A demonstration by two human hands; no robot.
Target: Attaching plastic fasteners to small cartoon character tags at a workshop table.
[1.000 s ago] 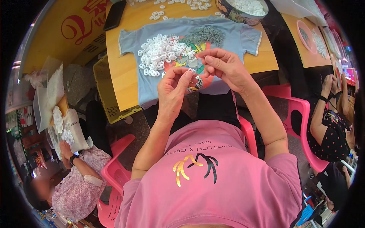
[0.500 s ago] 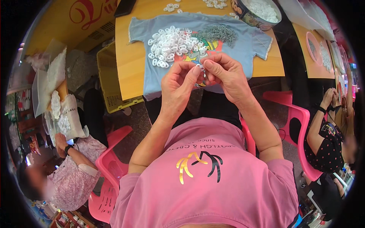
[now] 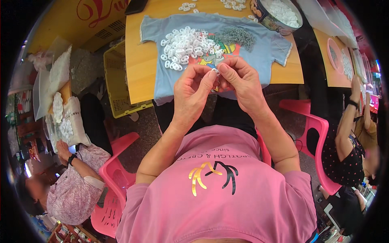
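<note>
Both hands meet just over the table's near edge, fingertips pinched together. Between them is a small white plastic piece with holes (image 3: 215,70). My left hand (image 3: 195,87) grips it between thumb and forefinger. My right hand (image 3: 240,81) is closed in a pinch right against it; whether it holds a separate small part is hidden by the fingers. Beyond the hands, a pile of white oval two-hole pieces (image 3: 182,45) lies on a blue-grey T-shirt (image 3: 157,83) spread over the table. Beside that pile, to the right, is a heap of small grey parts (image 3: 240,37).
A round tin (image 3: 264,20) full of white pieces stands at the table's back right, with several loose pieces near it. A dark flat object (image 3: 136,6) lies at the back left. A yellow crate (image 3: 115,87) sits left of the wooden table (image 3: 139,73). Co-workers sit on both sides.
My hands stay together at nearly the same spot, with the fingers slightly closer around the white piece. At the right, a co-worker's arm has reached farther forward.
</note>
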